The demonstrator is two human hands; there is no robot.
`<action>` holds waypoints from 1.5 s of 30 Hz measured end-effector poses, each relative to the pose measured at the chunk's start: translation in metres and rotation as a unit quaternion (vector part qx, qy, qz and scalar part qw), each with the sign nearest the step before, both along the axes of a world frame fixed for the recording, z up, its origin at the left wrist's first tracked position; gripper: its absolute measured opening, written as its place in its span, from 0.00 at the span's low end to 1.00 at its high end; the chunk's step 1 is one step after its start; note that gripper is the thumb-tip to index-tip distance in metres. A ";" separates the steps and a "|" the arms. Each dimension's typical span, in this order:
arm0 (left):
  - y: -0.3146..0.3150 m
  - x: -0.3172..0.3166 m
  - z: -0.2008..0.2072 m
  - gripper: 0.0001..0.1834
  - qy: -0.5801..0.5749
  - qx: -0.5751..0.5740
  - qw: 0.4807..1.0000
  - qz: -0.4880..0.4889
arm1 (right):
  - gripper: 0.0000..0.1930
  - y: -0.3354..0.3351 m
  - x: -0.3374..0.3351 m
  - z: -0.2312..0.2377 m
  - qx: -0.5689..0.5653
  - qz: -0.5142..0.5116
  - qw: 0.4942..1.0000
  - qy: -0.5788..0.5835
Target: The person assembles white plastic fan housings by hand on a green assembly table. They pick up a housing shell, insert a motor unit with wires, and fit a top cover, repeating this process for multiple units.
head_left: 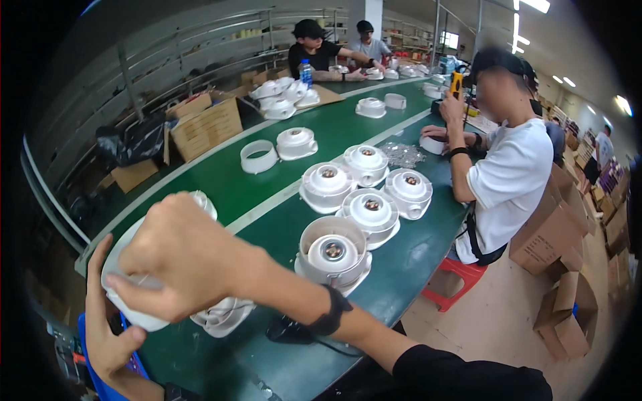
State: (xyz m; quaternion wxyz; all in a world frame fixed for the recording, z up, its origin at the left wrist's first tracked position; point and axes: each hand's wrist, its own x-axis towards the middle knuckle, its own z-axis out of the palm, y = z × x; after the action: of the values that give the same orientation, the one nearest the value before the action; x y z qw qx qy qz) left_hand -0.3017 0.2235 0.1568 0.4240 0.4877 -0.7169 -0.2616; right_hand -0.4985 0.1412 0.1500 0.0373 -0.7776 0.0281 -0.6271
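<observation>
At the near left, my left hand (110, 337) grips the edge of a white plastic housing (148, 323), fingers along its outer side and thumb at its lower rim. My right hand (184, 257) is curled into a fist over that same housing and covers much of it; what its fingers hold, if anything, is hidden. Behind my right hand, part of another white housing (204, 204) shows. Below my right wrist sits a white round housing (224, 317). Right of my forearm stands a housing with a raised ring (332, 250) and a metal centre.
Several white housings (370, 210) cluster on the green table (267, 230). A loose white ring (259, 157) lies farther back. A black corded object (287, 329) is under my forearm, and a blue bin (90, 364) below my left hand. At right, a co-worker (511, 160) holds a yellow tool (457, 83).
</observation>
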 end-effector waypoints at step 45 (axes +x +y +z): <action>-0.037 -0.043 -0.016 0.46 -0.121 -0.409 0.904 0.019 | 0.18 0.013 -0.039 0.010 0.348 0.127 0.927 0.066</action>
State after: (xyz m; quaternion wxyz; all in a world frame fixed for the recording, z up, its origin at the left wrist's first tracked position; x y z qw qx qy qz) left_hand -0.3445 0.1861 0.1406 0.5009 0.3135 -0.7972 0.1236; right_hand -0.5379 0.1546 0.1602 0.3830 -0.7527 0.1475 -0.5148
